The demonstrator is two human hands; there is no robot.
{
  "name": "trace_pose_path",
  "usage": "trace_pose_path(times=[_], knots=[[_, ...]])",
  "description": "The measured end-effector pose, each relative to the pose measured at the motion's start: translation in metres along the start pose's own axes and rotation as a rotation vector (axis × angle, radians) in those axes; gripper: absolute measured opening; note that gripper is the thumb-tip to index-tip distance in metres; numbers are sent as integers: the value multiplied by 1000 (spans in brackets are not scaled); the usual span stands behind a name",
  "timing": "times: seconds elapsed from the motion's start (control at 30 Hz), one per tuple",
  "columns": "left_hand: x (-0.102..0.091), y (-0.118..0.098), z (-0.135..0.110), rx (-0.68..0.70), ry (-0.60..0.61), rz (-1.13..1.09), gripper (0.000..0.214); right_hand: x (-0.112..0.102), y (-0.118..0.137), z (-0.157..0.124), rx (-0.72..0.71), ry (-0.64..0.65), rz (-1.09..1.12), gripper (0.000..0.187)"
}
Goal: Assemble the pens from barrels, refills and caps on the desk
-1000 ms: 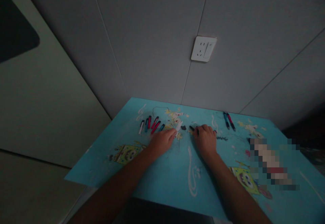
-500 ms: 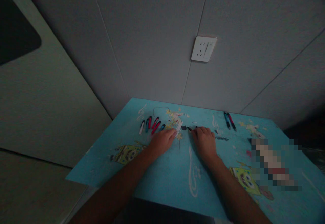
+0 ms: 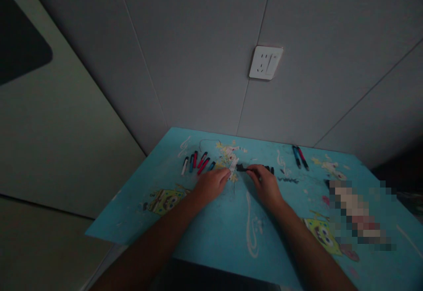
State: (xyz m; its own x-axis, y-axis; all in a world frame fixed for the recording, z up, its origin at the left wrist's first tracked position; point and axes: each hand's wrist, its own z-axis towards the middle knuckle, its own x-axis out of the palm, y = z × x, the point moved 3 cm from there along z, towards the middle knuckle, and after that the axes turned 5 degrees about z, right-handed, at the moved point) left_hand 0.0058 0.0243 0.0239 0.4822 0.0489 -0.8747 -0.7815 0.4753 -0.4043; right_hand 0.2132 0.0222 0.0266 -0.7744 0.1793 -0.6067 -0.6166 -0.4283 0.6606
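Note:
My left hand (image 3: pixel 212 184) is closed around the near end of a white, slender piece (image 3: pixel 233 166), like a pen barrel. To its right, my right hand (image 3: pixel 266 187) pinches a thin black piece (image 3: pixel 248 169) that points left. Its tip meets or overlaps a small dark patch (image 3: pixel 240 167) on the mat; I cannot tell whether they are joined. Short dark pieces (image 3: pixel 271 170) show just beyond my right knuckles. Left of my left hand lie several short pen parts: a white one (image 3: pixel 184 166), red ones (image 3: pixel 203 166) and teal ones (image 3: pixel 211 166).
A blue cartoon-printed mat (image 3: pixel 211 233) covers the table. Two pens, one teal (image 3: pixel 296 156) and one red (image 3: pixel 303 158), lie at the back right. A blurred-out long item (image 3: pixel 358 211) is at the right. Behind the table rises a grey wall with a white socket (image 3: pixel 266 63).
My right hand has turned, uncovering dark pieces beyond its knuckles, and the thin black piece now reaches the dark patch. My left hand has stayed in place.

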Motion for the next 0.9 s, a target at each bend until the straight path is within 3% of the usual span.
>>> trace_pose_path(times=[0.27, 0.63, 0.9], knots=[[1, 1, -1, 9, -18, -30, 27, -4, -2, 0, 22, -32, -9, 22], [5, 1, -1, 154, 42, -20, 26, 1, 4, -2, 9, 50, 166, 20], [7, 0, -4, 144, 118, -92, 32, 9, 13, -6, 13, 134, 284, 21]])
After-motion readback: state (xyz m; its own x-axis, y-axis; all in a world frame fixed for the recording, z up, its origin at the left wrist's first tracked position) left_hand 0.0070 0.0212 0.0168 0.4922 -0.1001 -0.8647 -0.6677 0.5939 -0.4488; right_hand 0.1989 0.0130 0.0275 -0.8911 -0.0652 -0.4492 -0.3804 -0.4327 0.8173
